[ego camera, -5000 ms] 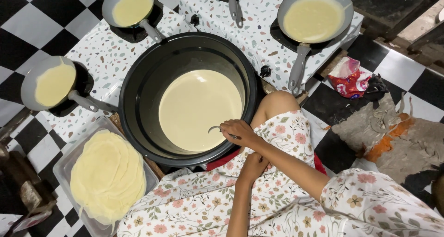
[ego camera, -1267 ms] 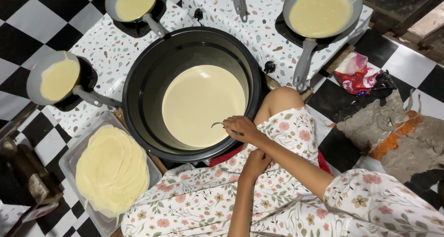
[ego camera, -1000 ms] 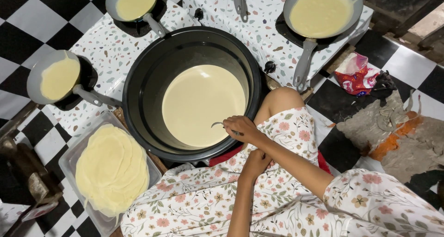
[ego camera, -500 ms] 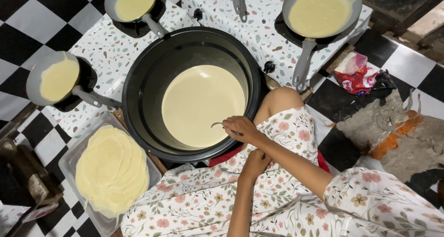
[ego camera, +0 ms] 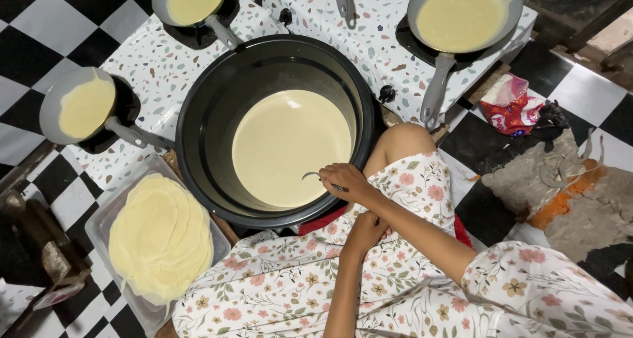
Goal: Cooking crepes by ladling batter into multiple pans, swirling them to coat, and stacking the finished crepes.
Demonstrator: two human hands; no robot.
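Right hand (ego camera: 348, 183) closed on ladle handle (ego camera: 315, 177), long axis toward nine o'clock over batter pot (ego camera: 198, 114); left hand (ego camera: 364, 229) curled on lap, farther off, gripping nothing seen.

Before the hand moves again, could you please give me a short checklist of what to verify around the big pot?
1. Right hand grips the metal ladle handle: ok.
2. Large black round pot holds pale yellow batter: ok.
3. Left hand free, resting on the floral lap: ok.
4. Three grey frying pans hold batter, e.g.: ok.
5. Clear tray of stacked crepes has room: cannot tell.
6. Burners lit: cannot tell.
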